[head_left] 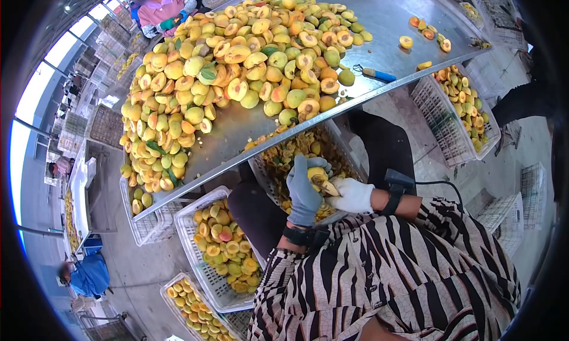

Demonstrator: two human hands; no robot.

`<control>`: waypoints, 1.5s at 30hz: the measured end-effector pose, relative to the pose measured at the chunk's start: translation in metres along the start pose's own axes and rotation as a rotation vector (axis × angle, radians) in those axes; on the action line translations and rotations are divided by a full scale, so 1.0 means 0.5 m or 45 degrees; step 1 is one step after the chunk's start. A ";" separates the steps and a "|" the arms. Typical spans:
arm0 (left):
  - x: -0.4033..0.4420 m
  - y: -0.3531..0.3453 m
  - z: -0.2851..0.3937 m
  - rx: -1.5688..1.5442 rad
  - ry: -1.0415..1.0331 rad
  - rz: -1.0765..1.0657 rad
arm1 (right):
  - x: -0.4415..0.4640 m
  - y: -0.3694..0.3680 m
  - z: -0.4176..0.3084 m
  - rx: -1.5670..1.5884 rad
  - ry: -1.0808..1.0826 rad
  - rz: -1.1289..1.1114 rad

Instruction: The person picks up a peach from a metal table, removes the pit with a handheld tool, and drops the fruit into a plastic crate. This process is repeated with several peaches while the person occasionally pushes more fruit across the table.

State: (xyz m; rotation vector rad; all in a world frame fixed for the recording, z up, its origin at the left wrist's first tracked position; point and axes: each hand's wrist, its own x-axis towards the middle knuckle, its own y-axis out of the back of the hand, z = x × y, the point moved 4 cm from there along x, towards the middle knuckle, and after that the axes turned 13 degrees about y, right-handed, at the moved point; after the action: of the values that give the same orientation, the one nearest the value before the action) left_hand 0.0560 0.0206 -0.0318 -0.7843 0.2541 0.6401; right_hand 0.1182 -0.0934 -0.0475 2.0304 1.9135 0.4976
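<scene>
Cut fruit [318, 174] sat between the two gloved hands, low in front of the person's body, over the near crate [345, 145]. Left hand [303, 190], grey glove: fingers curled around the yellow fruit from the left side. Right hand [354, 196], white glove: bunched up close on the right, fingertips pinching the cut fruit's lower part, where a brownish hollow showed. Hands near each other, fruit bridging the gap. Couldn't tell whether a blade or small tool was in the right glove; fingers covered that spot.

Near crate stood between the knees, under the table edge, loaded with yellow scraps [290, 154]. Metal table [228, 142] ahead carried a big fruit pile [237, 74], whole and halved mixed, some green leaves in it. Blue-handled tool [380, 75] lay on the table right of the pile, well apart from both hands. Left crate [195, 264] and right crate [430, 121] both held fruit.

Markings: black wrist straps [392, 200] on both arms, any print too small to read. Same for the tool handle. Far side, top left: co-worker [165, 8] in a pink top, gloved hands at the pile's edge.
</scene>
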 end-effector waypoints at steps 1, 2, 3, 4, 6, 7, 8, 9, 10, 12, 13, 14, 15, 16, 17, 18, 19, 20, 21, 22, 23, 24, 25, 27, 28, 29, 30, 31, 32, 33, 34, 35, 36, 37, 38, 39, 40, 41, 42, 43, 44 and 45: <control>0.006 0.006 -0.007 0.032 0.058 -0.007 | -0.001 0.001 0.013 -0.201 -0.111 -0.032; 0.008 0.012 -0.013 0.036 0.066 0.000 | -0.001 0.006 0.016 -0.403 -0.223 -0.064; 0.014 0.015 -0.017 0.048 0.081 -0.015 | 0.003 0.014 0.011 -0.402 -0.220 -0.065; 0.020 0.018 -0.020 0.061 0.098 -0.028 | 0.000 0.015 0.009 -0.046 -0.305 -0.105; 0.021 0.017 -0.018 0.036 0.084 -0.044 | -0.008 0.013 -0.003 0.325 -0.389 -0.152; 0.021 0.016 -0.015 0.011 0.065 -0.069 | -0.016 0.009 -0.003 0.641 -0.488 -0.156; 0.023 0.017 -0.016 0.016 0.068 -0.064 | -0.022 0.004 -0.003 0.958 -0.584 -0.153; 0.028 0.018 -0.018 0.021 0.076 -0.086 | -0.020 0.004 -0.001 0.964 -0.581 -0.150; 0.031 0.020 -0.022 0.023 0.086 -0.106 | -0.019 0.006 0.001 0.805 -0.521 -0.117; 0.040 0.031 -0.041 -0.067 0.267 -0.087 | -0.021 -0.004 0.033 0.654 -0.463 -0.085; 0.042 0.036 -0.058 -0.160 0.446 -0.074 | -0.021 -0.016 0.072 0.347 -0.235 -0.112; 0.038 0.035 -0.057 -0.160 0.448 -0.072 | -0.011 -0.012 0.064 0.035 -0.004 -0.140; 0.035 0.030 -0.058 -0.276 0.547 -0.113 | -0.012 -0.008 0.064 0.034 -0.001 -0.137; 0.032 0.024 -0.060 -0.393 0.647 -0.154 | -0.017 -0.008 0.063 0.023 0.029 -0.231; 0.033 0.026 -0.063 -0.393 0.651 -0.152 | -0.023 -0.006 0.046 0.016 0.056 -0.328; 0.035 0.027 -0.063 -0.403 0.661 -0.201 | -0.026 0.004 0.029 0.019 0.056 -0.327; 0.038 0.029 -0.057 -0.412 0.662 -0.252 | -0.023 0.018 0.017 -0.045 0.007 -0.329; 0.039 0.035 -0.049 -0.411 0.654 -0.251 | -0.018 0.029 0.014 -0.109 -0.041 -0.331; 0.042 0.048 -0.032 -0.303 0.523 -0.187 | -0.017 0.035 0.024 -0.112 -0.033 -0.334; 0.042 0.063 -0.015 -0.197 0.391 -0.119 | -0.023 0.038 0.048 -0.181 -0.077 -0.385; 0.031 0.063 0.002 -0.196 0.382 -0.112 | -0.016 0.045 0.047 -0.248 -0.120 -0.434; 0.017 0.066 0.030 0.143 0.166 -0.040 | -0.019 0.061 0.035 -0.259 -0.259 -0.476; 0.001 0.063 0.060 0.480 -0.053 0.032 | -0.015 0.061 0.035 -0.261 -0.249 -0.476; -0.036 0.069 0.105 0.507 -0.071 0.255 | -0.017 0.070 0.048 -0.339 -0.405 -0.445; -0.067 0.084 0.125 0.409 -0.066 0.349 | -0.015 0.069 0.057 -0.353 -0.379 -0.407; -0.116 0.070 0.165 0.803 -0.506 0.442 | -0.014 0.067 0.058 -0.361 -0.373 -0.404; -0.156 0.102 0.191 1.472 -0.944 0.558 | -0.013 0.066 0.059 -0.251 -0.399 -0.328; -0.200 0.112 0.218 1.541 -1.081 0.620 | -0.013 0.064 0.062 -0.139 -0.422 -0.253; -0.239 0.159 0.222 0.925 -0.605 0.802 | -0.012 0.059 0.070 -0.159 -0.408 -0.259; -0.280 0.211 0.228 0.933 -0.531 0.985 | -0.012 0.053 0.081 -0.202 -0.327 -0.253; -0.313 0.259 0.234 0.940 -0.454 1.165 | -0.010 0.047 0.086 -0.218 -0.328 -0.301; -0.327 0.281 0.235 0.945 -0.468 1.162 | -0.007 0.043 0.090 -0.236 -0.330 -0.348; -0.343 0.297 0.241 1.034 -0.510 1.365 | -0.004 0.039 0.094 -0.204 -0.344 -0.367; -0.350 0.309 0.247 1.117 -0.551 1.572 | -0.002 0.033 0.105 -0.207 -0.337 -0.359; -0.337 0.289 0.259 1.061 -0.521 1.525 | 0.002 0.025 0.123 -0.193 -0.333 -0.334; -0.308 0.268 0.274 1.064 -0.536 1.519 | 0.006 0.011 0.146 -0.179 -0.331 -0.305; -0.264 0.234 0.293 1.166 -0.632 1.365 | 0.008 -0.008 0.179 -0.129 -0.335 -0.246; -0.217 0.197 0.307 1.265 -0.722 1.189 | 0.016 -0.016 0.179 -0.101 -0.341 -0.231; -0.159 0.170 0.309 1.092 -0.625 1.042 | 0.016 -0.015 0.177 -0.081 -0.373 -0.190; -0.083 0.177 0.306 1.154 -0.661 0.937 | 0.017 -0.029 0.200 -0.131 -0.263 -0.116; -0.008 0.169 0.304 1.208 -0.616 0.827 | 0.019 -0.033 0.200 -0.194 -0.274 -0.224; 0.067 0.145 0.300 1.275 -0.569 0.710 | 0.008 -0.034 0.198 -0.157 -0.309 -0.183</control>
State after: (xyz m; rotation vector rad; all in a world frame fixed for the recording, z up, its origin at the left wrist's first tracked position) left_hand 0.0343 0.1824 0.0151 0.4178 0.3375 1.0565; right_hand 0.1480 -0.0867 -0.1433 1.7718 1.8184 0.3091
